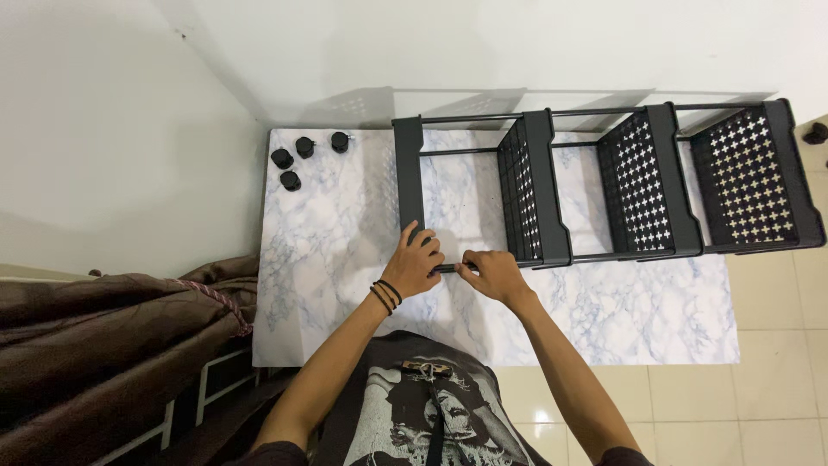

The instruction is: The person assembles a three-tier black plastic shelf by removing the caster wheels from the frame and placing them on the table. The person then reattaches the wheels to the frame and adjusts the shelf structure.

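Marble-patterned sheet [345,259] on the floor — bearing black rack [604,177], four casters [304,155].

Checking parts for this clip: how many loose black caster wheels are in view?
5, possibly. Four sit on the marble sheet's far-left corner: caster, caster, caster, caster. A fifth dark wheel-like piece lies on the floor at the right edge; unclear.
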